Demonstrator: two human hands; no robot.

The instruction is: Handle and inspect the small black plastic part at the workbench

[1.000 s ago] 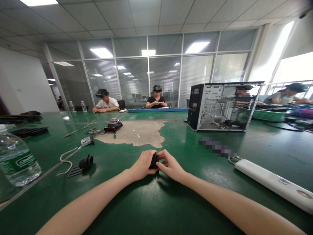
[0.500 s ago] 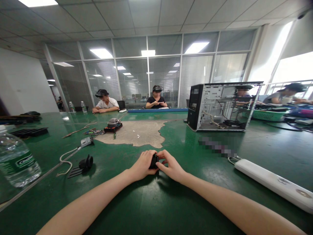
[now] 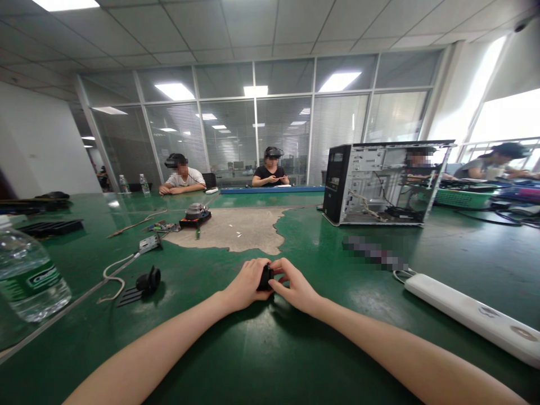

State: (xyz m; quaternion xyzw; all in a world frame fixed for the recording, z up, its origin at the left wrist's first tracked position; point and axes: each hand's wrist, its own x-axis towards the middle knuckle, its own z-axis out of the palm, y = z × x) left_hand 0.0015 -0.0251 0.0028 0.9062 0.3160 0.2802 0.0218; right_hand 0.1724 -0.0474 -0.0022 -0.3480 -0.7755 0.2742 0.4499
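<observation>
A small black object (image 3: 265, 278), its kind hard to make out, is held between both hands just above the green table (image 3: 261, 354). My left hand (image 3: 246, 286) wraps round its left side and hides much of it. From the right, my right hand (image 3: 294, 287) pinches its edge with thumb and fingertips. Left of my hands lies a black plastic part (image 3: 147, 283) with a round end and flat prongs. A bare patch (image 3: 236, 225) in the table's green surface lies beyond my hands.
An open computer case (image 3: 379, 185) stands at the back right. A white power strip (image 3: 472, 318) lies at right, a water bottle (image 3: 31, 275) stands at left. A cable with a metal plug (image 3: 149, 243) and a motor-like part (image 3: 196, 215) lie farther back. People sit across the table.
Hardly anything differs. Both hands keep the same grip on the black object, in the same place.
</observation>
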